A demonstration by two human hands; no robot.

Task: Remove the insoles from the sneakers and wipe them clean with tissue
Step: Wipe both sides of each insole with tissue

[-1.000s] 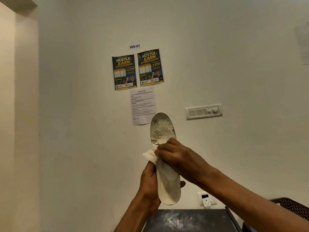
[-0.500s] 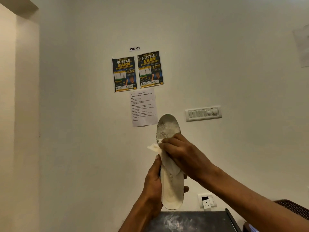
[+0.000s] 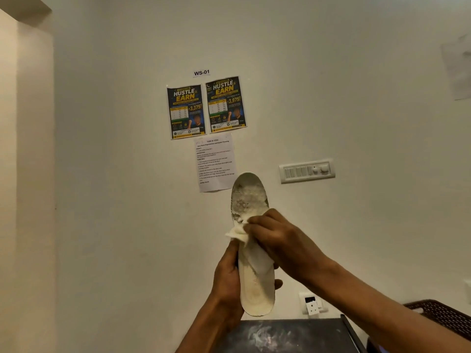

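A worn white insole stands upright in front of the wall, toe end up, its upper part grey and flaking. My left hand grips it from the left around the heel half. My right hand presses a crumpled white tissue against the middle of the insole, and a corner of the tissue sticks out to the left. No sneakers are in view.
A dark table top with white smears lies below the hands. A dark woven basket sits at the lower right. The wall carries two posters, a printed sheet, a switch panel and a socket.
The insole and both hands have shifted a little to the right and down in view. My right hand with the tissue has slid slightly along the insole.
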